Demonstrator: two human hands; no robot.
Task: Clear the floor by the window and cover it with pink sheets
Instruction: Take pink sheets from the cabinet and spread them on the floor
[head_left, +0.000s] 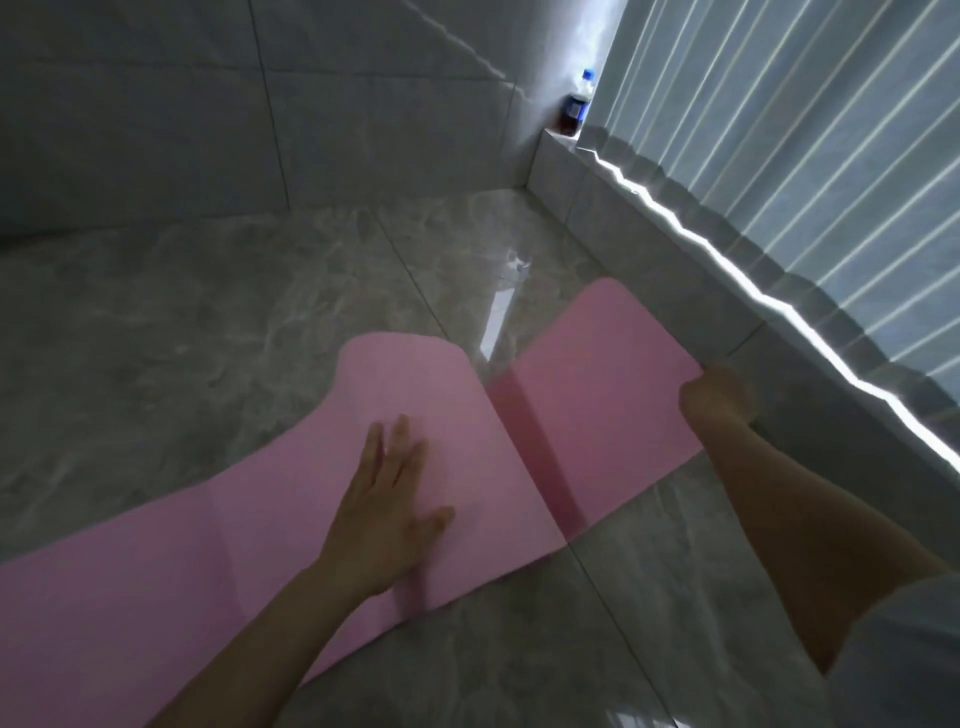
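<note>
So there's a pink sheet (322, 499) spread across the grey marble-look floor tiles (171, 322), running from the bottom left corner up toward the window side. It looks like a foldable foam-type thing, with creases across it and one darker fold band about two thirds along. The far panel on the right lies close to the low tiled ledge (670, 260) under the window; the middle panel's far edge bulges up a bit, not quite flat.

The left hand (387, 512) lies flat on the sheet, fingers straight and spread a little, palm down, pressing the middle panel just left of that dark fold. The right hand (719, 392) is over at the right edge of the far panel, fingers curled around the sheet's edge, gripping it right beside the ledge.

Pleated curtains (810, 171) hang down over the ledge, with a bright strip of daylight leaking out along their bottom hem. Back in the corner, on the end of the ledge, stands a dark soda bottle (575, 106) with a blue label and blue cap, touching the wall tiles (156, 104) or near enough, hard to say.
</note>
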